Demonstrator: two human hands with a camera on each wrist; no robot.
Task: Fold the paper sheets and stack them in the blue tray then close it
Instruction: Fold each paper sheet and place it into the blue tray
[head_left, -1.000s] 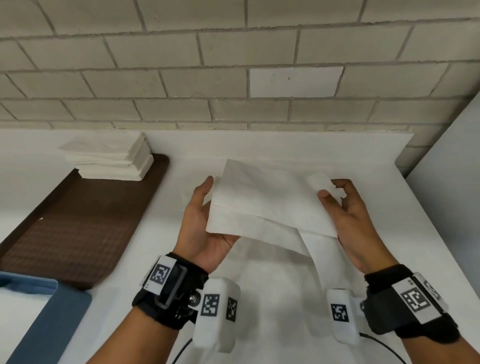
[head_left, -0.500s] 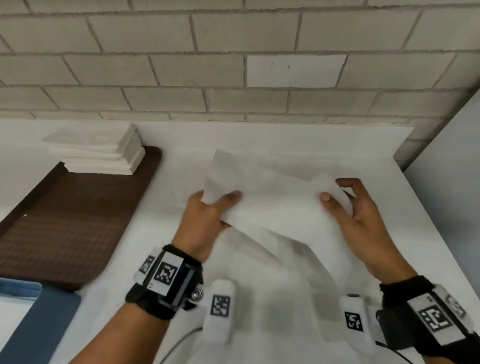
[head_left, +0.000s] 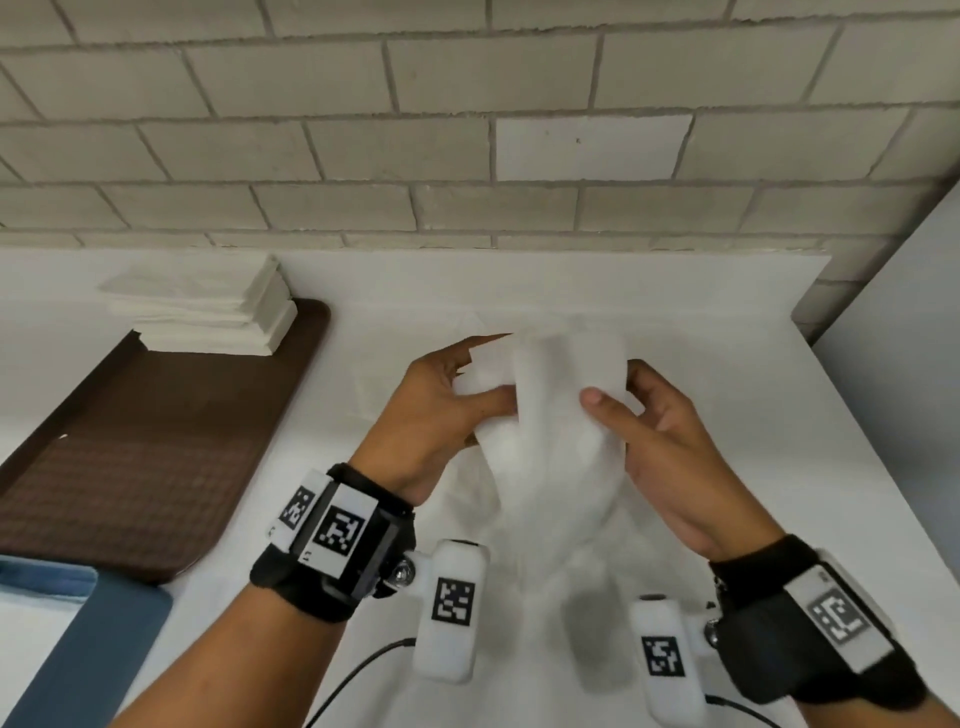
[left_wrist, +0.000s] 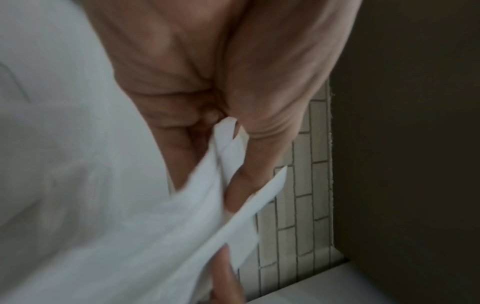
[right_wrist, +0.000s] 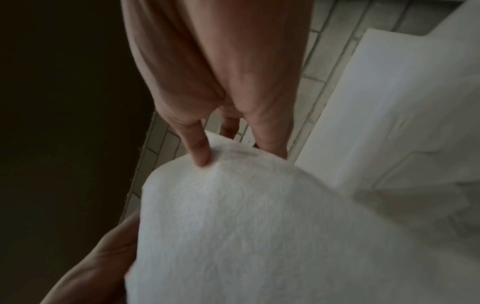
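Observation:
A white paper sheet (head_left: 550, 410) is held above the white table, bent over on itself between both hands. My left hand (head_left: 447, 405) pinches its left edge, thumb on top. My right hand (head_left: 639, 415) grips the right edge with thumb in front and fingers behind. The left wrist view shows the paper (left_wrist: 130, 226) pinched between my fingers (left_wrist: 249, 181). In the right wrist view the sheet (right_wrist: 246, 226) bulges under my fingertips (right_wrist: 200, 156). A corner of the blue tray (head_left: 72, 654) shows at the lower left, with a white sheet inside.
A brown textured tray (head_left: 135, 457) lies at the left, carrying a stack of white paper sheets (head_left: 208, 312) at its far end. A brick wall (head_left: 467, 130) backs the table (head_left: 779, 415). A grey panel (head_left: 909, 312) stands at the right.
Both hands have come closer together, bending the sheet from a wide spread into a narrow fold. The left hand turned its thumb over the top.

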